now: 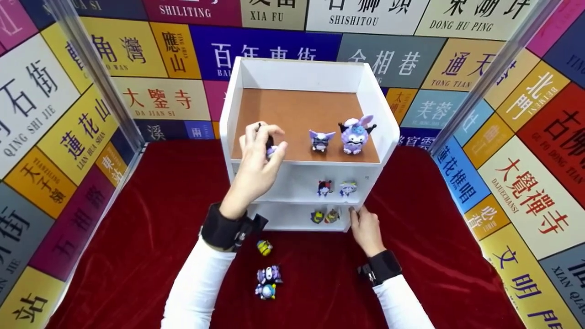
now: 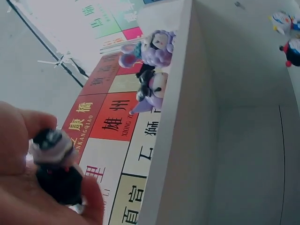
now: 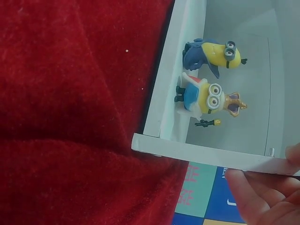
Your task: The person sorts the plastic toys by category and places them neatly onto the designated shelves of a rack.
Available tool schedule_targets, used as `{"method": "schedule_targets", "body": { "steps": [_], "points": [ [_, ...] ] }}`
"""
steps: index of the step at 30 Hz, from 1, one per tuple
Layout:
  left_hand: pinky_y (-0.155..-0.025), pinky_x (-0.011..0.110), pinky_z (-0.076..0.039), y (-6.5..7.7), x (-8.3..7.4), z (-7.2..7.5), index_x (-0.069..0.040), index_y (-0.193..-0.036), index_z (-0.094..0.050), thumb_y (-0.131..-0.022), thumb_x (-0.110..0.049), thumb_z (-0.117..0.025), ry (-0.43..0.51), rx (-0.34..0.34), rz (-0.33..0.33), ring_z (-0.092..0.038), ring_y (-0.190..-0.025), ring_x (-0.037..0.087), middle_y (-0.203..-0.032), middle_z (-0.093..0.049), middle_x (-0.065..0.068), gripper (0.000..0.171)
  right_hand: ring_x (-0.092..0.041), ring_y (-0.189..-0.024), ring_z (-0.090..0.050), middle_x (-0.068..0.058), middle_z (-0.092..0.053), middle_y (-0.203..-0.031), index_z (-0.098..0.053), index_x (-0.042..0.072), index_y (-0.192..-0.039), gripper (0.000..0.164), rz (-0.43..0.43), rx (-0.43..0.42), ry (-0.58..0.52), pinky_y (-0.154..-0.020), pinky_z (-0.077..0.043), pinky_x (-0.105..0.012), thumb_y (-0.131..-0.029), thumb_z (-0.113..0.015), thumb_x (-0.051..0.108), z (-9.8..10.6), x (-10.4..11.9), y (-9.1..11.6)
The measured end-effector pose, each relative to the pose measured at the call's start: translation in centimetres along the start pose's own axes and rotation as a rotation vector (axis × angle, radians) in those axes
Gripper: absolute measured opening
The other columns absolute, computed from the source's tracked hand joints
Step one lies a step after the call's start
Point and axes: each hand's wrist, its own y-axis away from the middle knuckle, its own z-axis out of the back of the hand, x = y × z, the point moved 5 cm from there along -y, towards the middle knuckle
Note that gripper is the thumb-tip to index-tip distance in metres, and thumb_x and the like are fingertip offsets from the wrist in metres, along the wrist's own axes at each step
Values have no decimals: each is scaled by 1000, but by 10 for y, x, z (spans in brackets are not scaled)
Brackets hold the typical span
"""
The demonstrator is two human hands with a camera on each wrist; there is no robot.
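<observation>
Hovering by the left part of the brown top (image 1: 297, 107) of the shelf unit (image 1: 269, 180), a small dark figure (image 2: 58, 180) is pinched in the grip of the left hand (image 1: 257, 167). On the top's right part 2 purple figures (image 1: 354, 139) are stood, while the right side panel (image 3: 211, 155) is gripped by the right hand (image 1: 367, 230) beside the lower compartment (image 3: 253, 117), where 2 yellow figures (image 3: 206, 96) are seen; more figures (image 1: 264, 247) are spread on the red cloth (image 1: 438, 205).

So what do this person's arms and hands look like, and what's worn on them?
The left hand and right hand are bare, without gloves. Each wrist has a wide black fabric-like band with a small dark device attached. Plain white long sleeves cover the forearms.
</observation>
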Motion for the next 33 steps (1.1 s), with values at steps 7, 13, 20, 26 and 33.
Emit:
{"method": "schedule_targets", "body": {
  "steps": [7, 13, 20, 26, 33],
  "points": [
    [-94, 33, -48, -8, -2, 1, 1, -144, -38, -94, -3, -64, 134, -71, -60, -55, -110, 29, -137, -53, 18, 56, -23, -55, -50, -4, -49, -58, -59, 2, -80, 22, 5, 6, -2, -53, -46, -41, -99, -59, 13, 0, 0, 1],
    [-101, 32, -48, -15, -2, -5, 4, -157, -19, -95, 1, -58, 74, -16, -20, -54, -115, 24, -143, -50, 17, 73, -26, -57, -53, -7, -52, -58, -60, 2, -80, 21, 12, -16, 2, -54, -48, -45, -98, -61, 12, 0, 1, 1],
    [-99, 30, -49, -21, -2, -8, 0, -132, -50, -92, 2, -57, 124, -119, -31, -53, -115, 25, -129, -39, 19, 41, -29, -59, -56, -12, -58, -60, -61, 1, -81, 20, -1, -18, 6, -56, -50, -49, -98, -61, 13, 0, 1, 0],
    [-90, 27, -50, -25, -1, -11, -2, -119, -48, -85, 6, -55, 158, -127, 31, -56, -108, 22, -125, -32, 16, 35, -28, -60, -55, -13, -59, -62, -64, 0, -89, 17, -1, -9, 2, -56, -49, -49, -98, -61, 13, 0, 1, 0],
    [-101, 29, -51, -29, 4, -17, 0, -117, -33, -85, 15, -51, 271, -29, 61, -60, -116, 26, -123, -50, 21, 40, -27, -59, -54, -9, -55, -59, -63, 0, -86, 18, -1, -10, 5, -55, -49, -47, -98, -61, 14, 1, 0, 0]
  ]
}}
